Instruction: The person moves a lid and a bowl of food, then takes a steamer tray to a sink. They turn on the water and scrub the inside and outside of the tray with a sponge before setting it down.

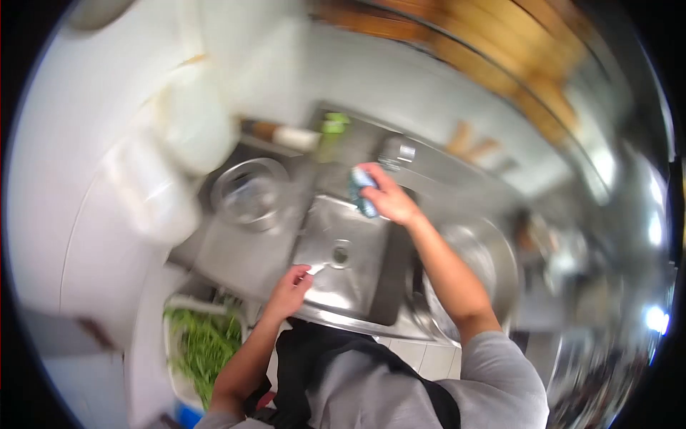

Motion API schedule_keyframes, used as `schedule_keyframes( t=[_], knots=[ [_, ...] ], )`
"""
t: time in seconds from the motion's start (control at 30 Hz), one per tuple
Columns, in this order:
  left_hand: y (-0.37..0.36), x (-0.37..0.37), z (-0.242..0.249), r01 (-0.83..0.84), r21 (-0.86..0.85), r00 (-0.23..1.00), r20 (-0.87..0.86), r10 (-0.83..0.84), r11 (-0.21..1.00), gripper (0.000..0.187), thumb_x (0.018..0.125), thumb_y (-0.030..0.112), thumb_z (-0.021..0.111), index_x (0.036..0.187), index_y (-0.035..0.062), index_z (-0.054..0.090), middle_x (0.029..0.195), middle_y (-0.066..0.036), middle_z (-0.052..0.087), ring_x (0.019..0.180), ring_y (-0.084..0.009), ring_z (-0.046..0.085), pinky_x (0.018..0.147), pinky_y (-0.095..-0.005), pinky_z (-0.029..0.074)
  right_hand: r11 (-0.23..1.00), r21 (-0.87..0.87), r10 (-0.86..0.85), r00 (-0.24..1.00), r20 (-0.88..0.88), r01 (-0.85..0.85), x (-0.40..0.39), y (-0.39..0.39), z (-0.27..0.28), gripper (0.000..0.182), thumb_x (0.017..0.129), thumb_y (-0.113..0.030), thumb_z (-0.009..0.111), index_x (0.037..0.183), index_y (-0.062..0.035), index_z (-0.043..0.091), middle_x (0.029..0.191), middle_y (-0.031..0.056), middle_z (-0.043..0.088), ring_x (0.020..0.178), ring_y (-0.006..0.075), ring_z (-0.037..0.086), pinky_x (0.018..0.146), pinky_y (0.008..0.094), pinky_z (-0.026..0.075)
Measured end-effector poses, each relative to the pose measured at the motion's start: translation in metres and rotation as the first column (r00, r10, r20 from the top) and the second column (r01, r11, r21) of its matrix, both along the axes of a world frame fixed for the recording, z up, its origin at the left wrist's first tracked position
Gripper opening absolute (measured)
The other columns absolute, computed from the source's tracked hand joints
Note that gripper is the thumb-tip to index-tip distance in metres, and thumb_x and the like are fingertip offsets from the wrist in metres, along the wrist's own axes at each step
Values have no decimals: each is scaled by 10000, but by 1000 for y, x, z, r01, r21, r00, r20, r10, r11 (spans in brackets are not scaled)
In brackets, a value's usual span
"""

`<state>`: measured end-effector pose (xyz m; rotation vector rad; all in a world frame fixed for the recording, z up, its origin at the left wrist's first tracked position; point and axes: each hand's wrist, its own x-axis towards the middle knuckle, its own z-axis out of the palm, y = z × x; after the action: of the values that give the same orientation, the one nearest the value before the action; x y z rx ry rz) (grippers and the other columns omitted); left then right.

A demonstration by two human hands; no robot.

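My right hand (389, 196) is closed around a blue and dark-green sponge (363, 191), its shape smeared by motion. It is over the back right part of a metal sink (329, 232), close to its far rim. The sink's drain (340, 253) shows in the middle of the basin. Near the front left rim is my left hand (291, 287), its fingers loosely bent and apart with nothing held.
On the left drainboard stands a clear round bowl (250, 193). A large metal basin (475, 268) lies right of the sink. A bright green item (334, 123) sits at the back. Below left, a white crate (171, 350) holds leafy greens (204, 343).
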<state>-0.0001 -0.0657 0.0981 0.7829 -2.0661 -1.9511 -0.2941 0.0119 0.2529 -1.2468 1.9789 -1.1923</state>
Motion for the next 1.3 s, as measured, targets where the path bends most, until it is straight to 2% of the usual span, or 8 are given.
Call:
schedule_keyframes(
  t=[0.27,0.43,0.53,0.77,0.97,1.03,1.13,1.3],
  knots=[
    [125,-199,58,242,205,957,113,-269,948,484,893,358,656,1206,5,544,978,-61,612,918,-135,560,756,-320,479,907,219,-336,931,-143,361,-18,328,-52,495,868,-269,532,1342,-128,505,1259,190,507,1187,360,480,1028,399,380],
    [192,-208,56,-68,404,994,105,28,912,273,856,276,707,841,82,517,735,-36,548,523,-141,520,455,-295,467,856,333,-400,915,-59,396,25,439,-88,481,866,-296,543,1311,-114,542,1239,194,532,1185,360,497,1026,392,386],
    [185,-221,61,-113,604,968,244,-48,789,253,862,257,700,785,105,513,640,-8,519,508,-127,503,459,-299,463,785,397,-470,875,-121,476,51,462,-93,460,864,-318,543,1269,-102,576,1221,203,553,1167,363,513,1020,400,393],
    [241,-283,228,300,75,947,-143,-287,951,229,905,230,638,782,114,484,630,25,474,488,-74,452,427,-235,397,947,68,-317,947,43,314,47,403,-82,463,895,-340,520,1283,-89,539,1245,184,554,1157,338,523,1004,397,402],
    [271,-251,271,409,-416,788,-289,-544,812,150,871,117,664,855,36,539,620,5,530,502,-65,473,458,-224,378,713,-269,-598,762,247,647,44,314,-114,374,910,-297,546,1206,-68,556,1170,200,570,1089,357,545,946,413,434],
    [270,-237,268,441,-426,781,-251,-572,790,152,857,107,679,859,34,545,624,9,534,509,-60,481,469,-216,381,626,-118,-780,620,-85,771,33,316,-170,348,887,-258,557,1181,-73,567,1126,206,592,1082,360,554,952,420,435],
    [242,-227,252,445,-544,748,-211,-629,712,231,794,125,745,844,18,546,647,3,574,544,-59,515,507,-218,403,490,120,-663,458,-592,864,-9,379,-220,421,735,-144,619,1156,-134,594,1162,156,595,1055,337,584,888,439,495],
    [233,-207,237,472,-582,721,-178,-670,662,237,771,86,743,804,23,517,641,-7,578,544,-50,508,506,-221,407,263,43,-754,233,-614,964,-20,371,-209,274,752,-93,559,1017,-110,627,1086,130,605,997,319,589,821,450,492]
  ],
)
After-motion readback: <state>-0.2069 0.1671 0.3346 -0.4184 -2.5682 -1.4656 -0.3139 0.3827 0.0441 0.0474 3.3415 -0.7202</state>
